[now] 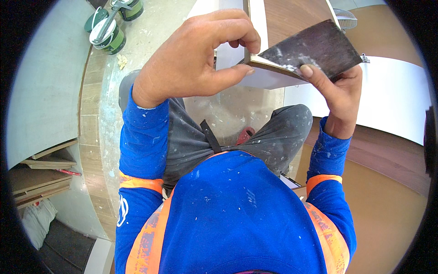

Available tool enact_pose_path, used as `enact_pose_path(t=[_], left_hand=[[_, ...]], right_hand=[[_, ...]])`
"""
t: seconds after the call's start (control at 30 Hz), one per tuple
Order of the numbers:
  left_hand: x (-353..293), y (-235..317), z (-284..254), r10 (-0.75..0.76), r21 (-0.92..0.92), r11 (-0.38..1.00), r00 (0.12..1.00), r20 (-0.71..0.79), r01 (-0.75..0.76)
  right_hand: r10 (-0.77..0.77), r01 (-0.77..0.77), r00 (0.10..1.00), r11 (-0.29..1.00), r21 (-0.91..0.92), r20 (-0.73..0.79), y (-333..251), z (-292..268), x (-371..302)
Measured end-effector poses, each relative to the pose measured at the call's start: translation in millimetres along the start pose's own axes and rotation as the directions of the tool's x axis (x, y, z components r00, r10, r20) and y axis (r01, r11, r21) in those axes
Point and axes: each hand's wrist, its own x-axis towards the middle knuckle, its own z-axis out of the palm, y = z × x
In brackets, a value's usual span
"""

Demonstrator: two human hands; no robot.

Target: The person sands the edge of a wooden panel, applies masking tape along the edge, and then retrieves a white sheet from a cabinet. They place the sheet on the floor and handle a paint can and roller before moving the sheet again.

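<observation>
My left hand (200,57) reaches in from the left, its curled fingers and thumb round the near corner of a wood-faced panel (292,18) with pale edges. Thumb and fingertips sit on either side of that corner. In my right hand (335,93) is a thin, dark rectangular sheet (315,50), stiff-looking and smeared with white. The right thumb presses on its face, while the other fingers are mostly hidden behind. The sheet lies tilted over the panel's near edge and covers part of it.
Green and white paint buckets (109,39) stand on the floor at the far left, one with a tool across it. Stacked boards (43,185) lie at the left. A fan (345,19) is behind the panel. A white board (392,100) lies at the right.
</observation>
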Motion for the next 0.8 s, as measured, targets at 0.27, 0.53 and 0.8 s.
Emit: enact_pose_path(t=[0.27,0.53,0.8], left_hand=[[3.0,11.6,-3.8,-0.022,-0.019,1.0,1.0,-0.005,0.022],[2.9,17.1,-16.5,-0.084,-0.179,0.981,0.996,-0.018,0.08],[14.2,15.8,6.9,0.064,0.213,0.976,0.996,-0.066,-0.048]], right_hand=[[0.016,-0.001,0.995,0.989,0.145,-0.102,-6.7,-1.4,-13.8],[0.017,-0.042,0.984,0.99,0.137,0.179,-16.0,-23.5,-33.9],[0.068,-0.084,0.996,0.954,-0.286,-0.065,-28.5,-83.0,16.1]])
